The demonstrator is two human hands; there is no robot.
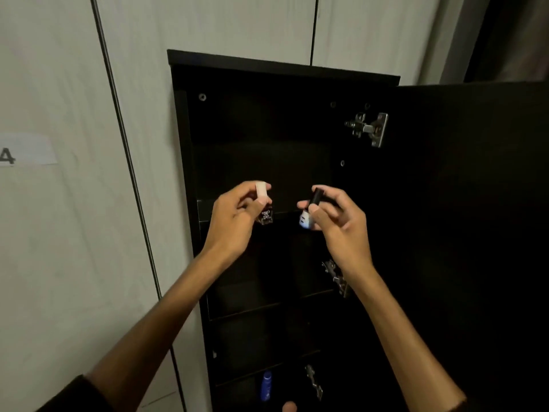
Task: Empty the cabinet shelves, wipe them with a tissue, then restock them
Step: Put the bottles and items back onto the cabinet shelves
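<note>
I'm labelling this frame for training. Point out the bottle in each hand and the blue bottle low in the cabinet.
pale-capped bottle [263, 194], head view, on its cap.
black-capped bottle [306, 222], head view, on its white body.
blue bottle [266, 385], head view, on its body.

White wall panels [59, 84]; paper label [25, 150] marked 4.

Black cabinet [184, 120], blue bottle [266, 385], pale-capped bottle [263, 200], black-capped bottle [310, 212].
</note>
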